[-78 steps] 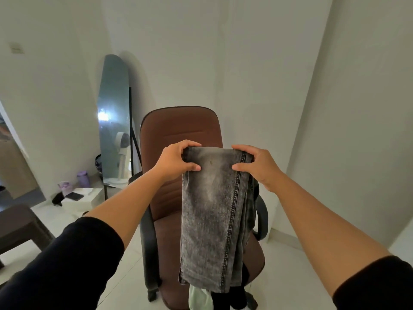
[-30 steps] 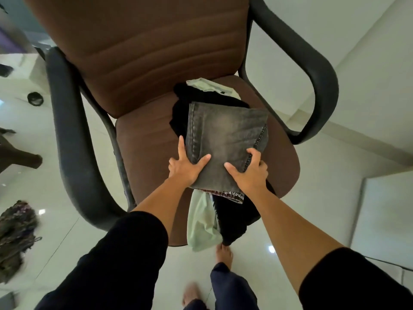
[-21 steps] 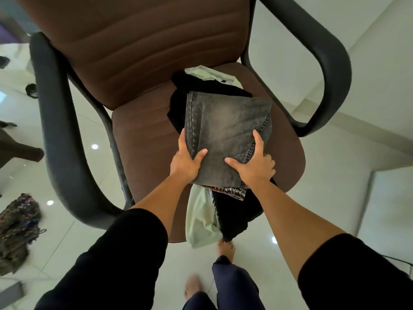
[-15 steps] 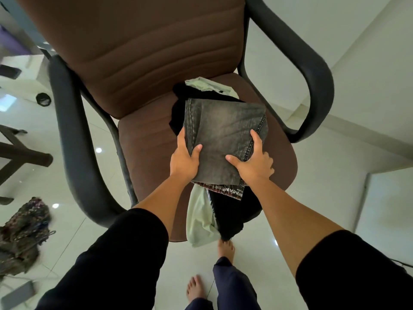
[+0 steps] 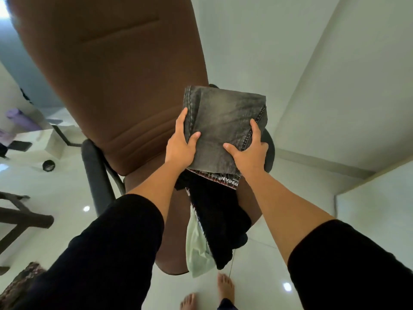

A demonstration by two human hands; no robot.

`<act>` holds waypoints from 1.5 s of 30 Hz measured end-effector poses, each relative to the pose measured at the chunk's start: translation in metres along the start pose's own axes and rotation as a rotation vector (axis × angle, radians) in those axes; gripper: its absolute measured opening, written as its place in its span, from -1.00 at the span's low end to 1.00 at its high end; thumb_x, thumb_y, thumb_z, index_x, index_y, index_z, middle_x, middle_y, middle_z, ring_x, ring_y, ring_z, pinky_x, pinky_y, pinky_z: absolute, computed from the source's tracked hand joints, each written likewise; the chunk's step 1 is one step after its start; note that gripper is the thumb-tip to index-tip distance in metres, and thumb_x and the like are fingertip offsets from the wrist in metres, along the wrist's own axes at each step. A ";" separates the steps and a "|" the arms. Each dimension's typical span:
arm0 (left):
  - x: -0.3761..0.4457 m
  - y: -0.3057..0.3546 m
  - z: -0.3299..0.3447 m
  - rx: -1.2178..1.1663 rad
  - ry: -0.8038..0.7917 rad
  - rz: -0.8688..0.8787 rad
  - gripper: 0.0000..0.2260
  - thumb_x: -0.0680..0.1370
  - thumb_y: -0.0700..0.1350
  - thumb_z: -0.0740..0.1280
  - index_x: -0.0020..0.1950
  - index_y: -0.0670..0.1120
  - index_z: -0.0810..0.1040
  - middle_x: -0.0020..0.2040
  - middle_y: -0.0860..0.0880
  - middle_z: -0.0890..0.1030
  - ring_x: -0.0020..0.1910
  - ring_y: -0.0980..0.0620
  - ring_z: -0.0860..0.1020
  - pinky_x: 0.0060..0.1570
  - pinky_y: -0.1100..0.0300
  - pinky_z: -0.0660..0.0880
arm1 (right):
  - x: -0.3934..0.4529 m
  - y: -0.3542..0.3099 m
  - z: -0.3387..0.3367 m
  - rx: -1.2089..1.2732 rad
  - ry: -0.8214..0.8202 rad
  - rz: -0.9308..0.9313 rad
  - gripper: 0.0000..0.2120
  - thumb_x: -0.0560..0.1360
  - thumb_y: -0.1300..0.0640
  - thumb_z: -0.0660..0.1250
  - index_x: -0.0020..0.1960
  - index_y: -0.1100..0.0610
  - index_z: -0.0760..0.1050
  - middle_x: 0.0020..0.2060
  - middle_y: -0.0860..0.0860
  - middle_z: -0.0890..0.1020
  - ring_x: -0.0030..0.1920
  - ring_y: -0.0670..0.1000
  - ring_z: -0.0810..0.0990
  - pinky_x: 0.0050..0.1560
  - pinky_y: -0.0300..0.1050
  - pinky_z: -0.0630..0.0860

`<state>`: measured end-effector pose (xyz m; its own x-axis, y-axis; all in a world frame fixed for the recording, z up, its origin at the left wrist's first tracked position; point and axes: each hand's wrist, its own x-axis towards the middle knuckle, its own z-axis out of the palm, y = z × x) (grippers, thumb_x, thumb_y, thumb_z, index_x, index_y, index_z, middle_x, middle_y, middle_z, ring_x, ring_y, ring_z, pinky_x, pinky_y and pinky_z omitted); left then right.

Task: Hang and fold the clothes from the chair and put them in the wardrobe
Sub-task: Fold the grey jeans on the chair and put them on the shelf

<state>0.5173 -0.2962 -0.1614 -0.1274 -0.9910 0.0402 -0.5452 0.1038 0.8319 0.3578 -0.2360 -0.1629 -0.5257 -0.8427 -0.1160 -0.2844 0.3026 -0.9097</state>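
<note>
The grey jeans (image 5: 223, 124), folded into a square, are held above the seat of the brown office chair (image 5: 116, 86). My left hand (image 5: 180, 145) grips the fold's left edge, thumb on top. My right hand (image 5: 248, 151) grips the right edge by the seam, thumb on top too. Under the jeans a black garment (image 5: 219, 218) and a pale green garment (image 5: 196, 249) lie on the seat and hang over its front edge.
The chair's black armrests (image 5: 96, 173) stand on both sides. White walls close in on the right. A dark stool (image 5: 20, 215) and a patterned cloth heap (image 5: 17, 285) are on the tiled floor at left. My bare feet (image 5: 225, 287) stand below the seat.
The hanging jeans were folded down onto the pile on the seat. Since half a second ago both hands have lifted the folded jeans up off the pile, and the view has tilted upward.
</note>
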 end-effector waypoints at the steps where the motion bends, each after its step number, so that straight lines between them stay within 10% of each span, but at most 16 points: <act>1: 0.002 0.010 -0.003 -0.003 -0.012 0.023 -0.41 0.59 0.01 0.24 0.50 0.24 -0.01 0.37 -0.04 0.46 0.23 -0.12 0.51 0.22 -0.02 0.45 | -0.003 -0.008 -0.007 0.013 0.030 -0.004 -0.13 0.35 -0.03 0.51 0.49 -0.20 0.06 0.16 0.12 0.28 -0.02 0.02 0.36 0.16 -0.18 0.31; 19: -0.094 0.147 0.037 -0.098 -0.510 0.681 -0.43 0.60 -0.03 0.23 0.54 0.07 0.04 0.44 -0.02 0.37 0.31 -0.12 0.44 0.20 0.15 0.36 | -0.179 -0.018 -0.132 0.203 0.814 0.152 -0.15 0.35 -0.01 0.52 0.47 -0.24 0.10 0.18 0.06 0.26 0.05 0.06 0.44 0.26 -0.04 0.43; 30: -0.321 0.206 0.121 -0.199 -1.038 0.956 -0.43 0.59 -0.01 0.23 0.53 0.10 0.04 0.46 -0.01 0.33 0.34 -0.11 0.42 0.27 0.10 0.35 | -0.404 0.052 -0.221 0.216 1.370 0.371 -0.15 0.35 0.03 0.52 0.48 -0.19 0.12 0.31 0.09 0.27 0.04 -0.02 0.37 0.19 -0.17 0.36; 33: -0.397 0.211 0.137 -0.198 -1.147 1.021 -0.43 0.59 0.01 0.23 0.53 0.12 0.03 0.45 -0.01 0.34 0.32 -0.11 0.43 0.24 0.09 0.37 | -0.472 0.078 -0.238 0.182 1.499 0.407 -0.14 0.34 0.04 0.52 0.49 -0.14 0.11 0.38 0.04 0.33 0.30 0.05 0.40 0.22 -0.15 0.35; 45: -0.629 0.208 0.226 -0.306 -1.441 1.117 -0.41 0.59 0.00 0.24 0.54 0.05 0.02 0.47 -0.02 0.32 0.33 -0.09 0.42 0.26 0.05 0.41 | -0.652 0.165 -0.315 0.119 1.712 0.683 -0.14 0.36 0.00 0.51 0.48 -0.24 0.08 0.40 0.16 0.22 0.35 0.17 0.31 0.33 -0.04 0.31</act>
<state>0.2963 0.3676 -0.1384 -0.8914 0.3671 0.2658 0.4095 0.4012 0.8193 0.4005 0.5035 -0.1119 -0.6726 0.7397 -0.0184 0.3135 0.2624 -0.9126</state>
